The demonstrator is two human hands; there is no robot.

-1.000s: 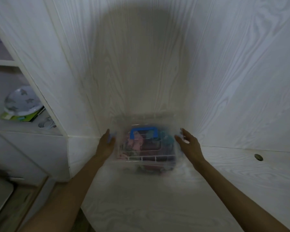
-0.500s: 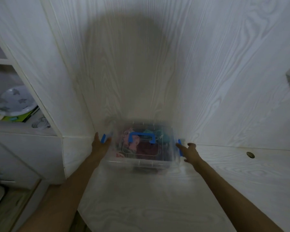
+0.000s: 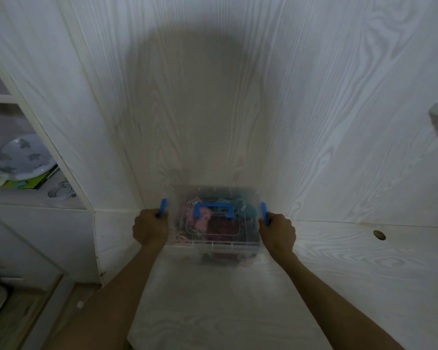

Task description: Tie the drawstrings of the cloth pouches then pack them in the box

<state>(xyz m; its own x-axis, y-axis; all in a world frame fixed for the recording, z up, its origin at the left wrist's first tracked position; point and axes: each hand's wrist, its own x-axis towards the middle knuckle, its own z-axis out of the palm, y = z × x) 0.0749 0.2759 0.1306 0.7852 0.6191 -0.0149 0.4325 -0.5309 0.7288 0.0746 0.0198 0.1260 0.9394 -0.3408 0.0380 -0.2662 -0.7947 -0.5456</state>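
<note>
A clear plastic storage box with a blue carry handle [image 3: 214,221] is seen low in the middle of the frame, set on the white wood-grain desk [image 3: 364,261] against the back panel. Soft cloth pouches in pink, maroon and teal [image 3: 220,224] are visible through its closed lid. The box is judged stiff but light and rather slick; the safest hold is at the two sides or by the top handle. The left hand [image 3: 151,227] is curled on the left blue side latch [image 3: 163,207], and the right hand [image 3: 278,232] on the right blue side latch [image 3: 264,213]. Half a second earlier the fingers were only reaching the latches; now both are gripped.
</note>
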